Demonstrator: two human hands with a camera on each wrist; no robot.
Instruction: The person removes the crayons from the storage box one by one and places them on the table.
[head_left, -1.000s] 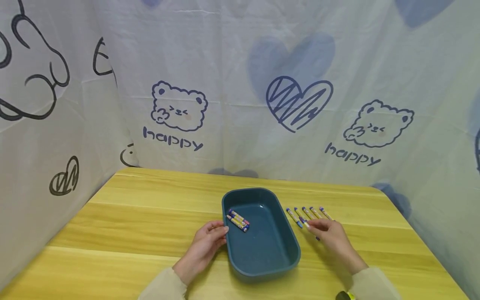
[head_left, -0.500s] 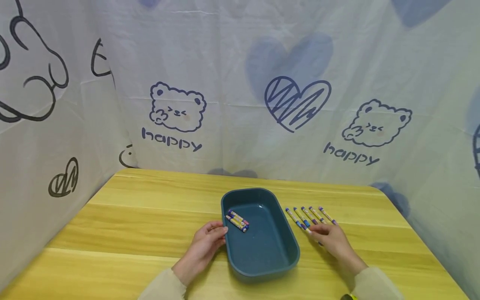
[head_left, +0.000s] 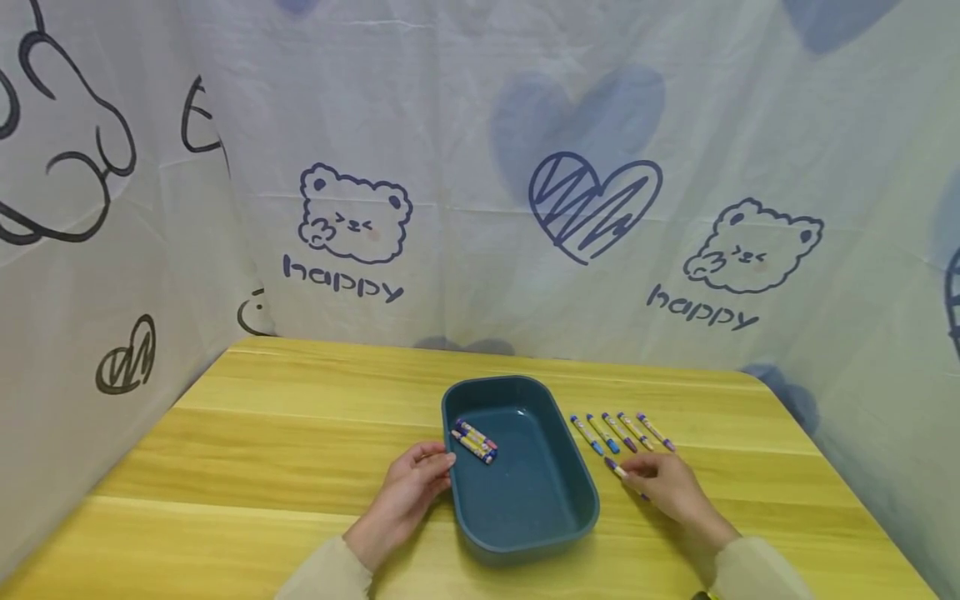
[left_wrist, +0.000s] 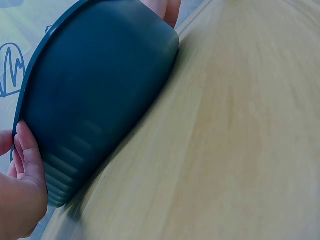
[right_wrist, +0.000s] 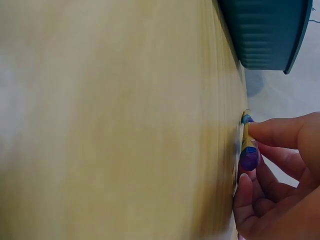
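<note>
My left hand (head_left: 408, 492) grips the left rim of a dark teal plastic bin (head_left: 525, 517). In the left wrist view its fingers (left_wrist: 31, 155) lie against the bin's outer wall (left_wrist: 95, 75), with the thumb at the rim. Right of the bin, my right hand (head_left: 667, 483) pinches a crayon (head_left: 615, 467) with a yellow wrapper and purple ends, low over the table. The right wrist view shows this crayon (right_wrist: 248, 137) between thumb and fingers. Several crayons (head_left: 618, 431) lie side by side in a slanted row just beyond that hand.
Several crayons (head_left: 476, 442) lie together inside the bin by its left wall. The wood-grain table (head_left: 300, 417) extends to both sides. A white cloth (head_left: 465, 167) with bear and heart drawings hangs behind it. A small dark object (head_left: 702, 596) shows at the bottom edge.
My right hand has shifted slightly toward me with the pinched crayon, drawing it away from the row of crayons. My left hand and the bin have stayed in place.
</note>
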